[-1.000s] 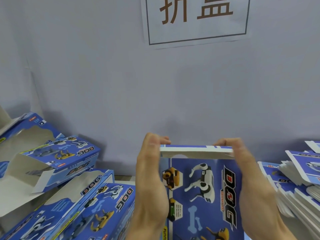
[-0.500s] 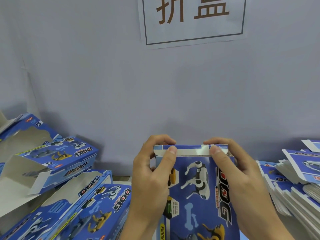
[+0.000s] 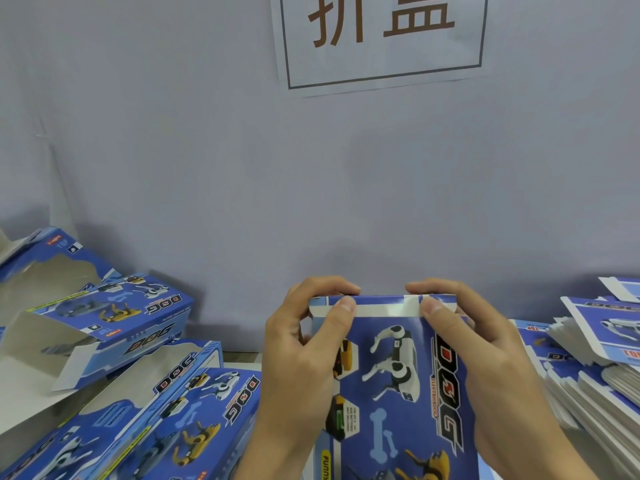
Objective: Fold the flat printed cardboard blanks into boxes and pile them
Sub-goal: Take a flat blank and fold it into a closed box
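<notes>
From the head camera, you hold a blue printed box (image 3: 391, 382) upright in the near centre, its face with the robot dog picture and the word DOG turned toward you; your left hand (image 3: 304, 362) grasps its upper left corner, thumb pressed on the white strip along the top edge and fingers curled over the far side; your right hand (image 3: 481, 358) grasps the upper right corner the same way, thumb on the strip, fingers hooked over the top; the two thumbs sit apart on that strip, and the top flap looks folded down under them, though the seam is too blurred to be sure.

To the left, folded boxes (image 3: 145, 403) lie piled near you, with more of them (image 3: 114, 313) farther back, some showing open ends and grey insides; to the right, a stack of flat blanks (image 3: 595, 368) leans in fanned layers, just beside your right wrist; on the far lilac wall (image 3: 207, 150) hangs a white sign (image 3: 381, 39) with two brown characters inside a dark frame.
</notes>
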`<state>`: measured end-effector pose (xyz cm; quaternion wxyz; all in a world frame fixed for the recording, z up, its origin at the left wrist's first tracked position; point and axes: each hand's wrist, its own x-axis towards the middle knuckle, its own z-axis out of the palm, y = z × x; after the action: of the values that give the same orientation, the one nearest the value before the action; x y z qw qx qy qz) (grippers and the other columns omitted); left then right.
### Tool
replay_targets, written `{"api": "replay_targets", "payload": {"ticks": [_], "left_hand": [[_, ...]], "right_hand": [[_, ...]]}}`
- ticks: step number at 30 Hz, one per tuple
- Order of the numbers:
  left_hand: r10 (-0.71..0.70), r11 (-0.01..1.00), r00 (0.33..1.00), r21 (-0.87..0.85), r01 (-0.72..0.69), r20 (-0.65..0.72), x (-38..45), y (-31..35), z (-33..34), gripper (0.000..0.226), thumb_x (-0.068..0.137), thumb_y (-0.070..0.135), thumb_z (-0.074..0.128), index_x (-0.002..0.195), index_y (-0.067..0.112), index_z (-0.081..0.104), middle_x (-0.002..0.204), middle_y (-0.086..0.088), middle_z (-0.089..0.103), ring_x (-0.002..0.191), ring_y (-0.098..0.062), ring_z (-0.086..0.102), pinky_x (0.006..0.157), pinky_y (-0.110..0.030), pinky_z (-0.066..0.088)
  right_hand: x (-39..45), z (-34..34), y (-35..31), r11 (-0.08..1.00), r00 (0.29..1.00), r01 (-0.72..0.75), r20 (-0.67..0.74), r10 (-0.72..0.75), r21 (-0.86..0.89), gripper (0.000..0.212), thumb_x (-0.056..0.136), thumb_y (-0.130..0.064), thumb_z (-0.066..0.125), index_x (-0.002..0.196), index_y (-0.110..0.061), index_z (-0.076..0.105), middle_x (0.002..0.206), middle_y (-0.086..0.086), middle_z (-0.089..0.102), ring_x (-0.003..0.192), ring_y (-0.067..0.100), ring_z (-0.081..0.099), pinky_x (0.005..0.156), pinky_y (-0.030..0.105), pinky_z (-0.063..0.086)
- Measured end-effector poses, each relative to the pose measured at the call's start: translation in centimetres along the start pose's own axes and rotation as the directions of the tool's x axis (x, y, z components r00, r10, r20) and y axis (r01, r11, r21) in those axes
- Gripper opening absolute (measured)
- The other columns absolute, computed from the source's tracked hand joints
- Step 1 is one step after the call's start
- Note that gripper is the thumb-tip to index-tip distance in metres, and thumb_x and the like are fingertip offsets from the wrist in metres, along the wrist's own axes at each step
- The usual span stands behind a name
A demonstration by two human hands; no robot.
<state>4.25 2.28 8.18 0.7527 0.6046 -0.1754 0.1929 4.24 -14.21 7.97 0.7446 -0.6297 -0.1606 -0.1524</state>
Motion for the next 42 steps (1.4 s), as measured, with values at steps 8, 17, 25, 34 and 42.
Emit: {"api": "replay_targets", "payload": {"ticks": [8,17,25,34,42], "left_hand": [[0.028,1.000,0.999,0.005,-0.028,0.020,0.08,0.20,0.14,0.016,0.077,0.037,0.068,0.084,0.023,0.071,0.105,0.008,0.070,0.097,-0.028,0.072,0.055,-0.029,0.058],[0.116,0.980,0.992,0.153,-0.124,0.057,0.17,0.33,-0.11,0.020,0.068,0.039,0.073,0.085,0.027,0.076,0.112,0.018,0.070,0.095,-0.009,0.071,0.052,-0.022,0.057],[0.154,0.976,0.982,0.138,-0.168,0.108,0.04,-0.19,0.07,0.035,0.064,0.029,0.085,0.096,0.032,0.071,0.123,0.023,0.063,0.099,-0.013,0.072,0.067,-0.026,0.061],[0.199,0.940,0.976,0.263,-0.215,0.087,0.00,-0.19,0.12,0.027,0.067,0.051,0.086,0.084,0.037,0.071,0.123,0.023,0.063,0.109,-0.013,0.067,0.074,-0.031,0.062],[0.172,0.945,0.977,0.260,-0.200,0.125,0.22,0.33,-0.44,0.017,0.065,0.044,0.078,0.077,0.033,0.072,0.121,0.020,0.065,0.107,-0.015,0.068,0.070,-0.030,0.061]], "right_hand": [[0.13,-0.15,0.60,0.999,1.000,0.000,-0.002,0.000,0.048,0.016,0.074,-0.035,0.062,0.083,-0.022,0.067,0.081,0.007,0.074,0.068,0.023,0.073,0.049,0.026,0.055],[-0.58,0.19,0.33,0.979,0.983,0.182,0.010,-0.182,-0.095,0.023,0.068,-0.042,0.070,0.091,-0.045,0.071,0.109,-0.021,0.070,0.091,0.015,0.074,0.060,0.028,0.060],[-0.47,0.32,0.34,0.991,0.991,0.131,-0.028,-0.132,-0.027,0.039,0.060,-0.056,0.085,0.085,-0.027,0.076,0.118,-0.013,0.069,0.096,0.018,0.073,0.059,0.032,0.061],[-0.43,0.54,0.11,0.991,0.989,0.130,-0.068,-0.131,-0.019,0.047,0.054,-0.062,0.085,0.079,-0.024,0.075,0.117,-0.011,0.069,0.090,0.015,0.074,0.058,0.030,0.060],[-0.47,0.68,-0.10,0.995,0.994,0.104,-0.043,-0.104,0.008,0.056,0.048,-0.069,0.083,0.076,-0.022,0.075,0.115,-0.008,0.070,0.087,0.022,0.075,0.058,0.033,0.060]]}}
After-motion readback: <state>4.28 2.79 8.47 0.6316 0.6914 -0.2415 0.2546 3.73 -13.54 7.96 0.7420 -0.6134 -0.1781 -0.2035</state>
